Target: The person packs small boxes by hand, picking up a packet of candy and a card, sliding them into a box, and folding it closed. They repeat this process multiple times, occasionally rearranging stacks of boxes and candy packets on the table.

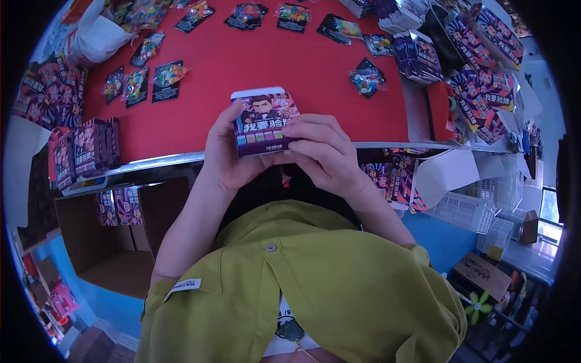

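Between my two hands is a small purple printed card box [264,124], held over the near edge of the red table. A white flap stands up at its far end. My left hand [223,151] grips its left side, the thumb along the edge and the other fingers partly hidden beneath. Across the box's right side lie the fingers of my right hand [324,148], closed on it. Whether anything is inside the box does not show.
Clear packets of colourful sweets with black cards [169,75] lie around the red table [254,60]. Stacked purple boxes stand at the left [91,145] and right [417,57]. Below the table's left edge is an open cardboard carton [121,266] with printed boxes.
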`<state>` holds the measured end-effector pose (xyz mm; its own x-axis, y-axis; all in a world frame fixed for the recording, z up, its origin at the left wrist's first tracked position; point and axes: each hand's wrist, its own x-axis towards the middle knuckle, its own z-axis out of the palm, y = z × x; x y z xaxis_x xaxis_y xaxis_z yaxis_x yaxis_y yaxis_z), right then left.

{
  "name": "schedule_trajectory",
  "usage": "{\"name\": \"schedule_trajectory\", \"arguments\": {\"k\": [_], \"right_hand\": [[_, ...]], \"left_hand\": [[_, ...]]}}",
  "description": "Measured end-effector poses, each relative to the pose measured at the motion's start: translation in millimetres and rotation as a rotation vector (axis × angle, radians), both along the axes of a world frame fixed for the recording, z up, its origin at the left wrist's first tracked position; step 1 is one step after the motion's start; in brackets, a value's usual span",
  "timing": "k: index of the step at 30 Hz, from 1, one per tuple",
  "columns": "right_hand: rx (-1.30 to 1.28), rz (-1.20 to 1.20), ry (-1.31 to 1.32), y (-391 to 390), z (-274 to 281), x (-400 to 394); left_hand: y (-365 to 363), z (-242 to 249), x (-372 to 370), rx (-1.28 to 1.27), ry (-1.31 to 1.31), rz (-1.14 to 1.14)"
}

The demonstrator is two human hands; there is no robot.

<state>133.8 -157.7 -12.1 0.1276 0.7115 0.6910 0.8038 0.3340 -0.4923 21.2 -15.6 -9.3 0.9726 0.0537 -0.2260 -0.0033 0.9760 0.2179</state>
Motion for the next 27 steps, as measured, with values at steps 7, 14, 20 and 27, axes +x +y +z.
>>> {"name": "schedule_trajectory", "arguments": {"k": [7, 14, 20, 27], "right_hand": [[-0.464, -0.802, 0.036, -37, -21, 136], [-1.014, -0.932, -0.206, -24, -15, 166], [-0.900, -0.662, 0.285, -29, -24, 180], [-0.099, -0.175, 0.902, -8, 34, 115]], "left_hand": [[-5, -16, 36, 0.240, -0.017, -0.073], [-14, -21, 39, 0.282, 0.063, -0.063], [-18, -18, 38, 0.367, 0.039, -0.025], [-23, -7, 37, 0.399, 0.249, -0.172]]}}
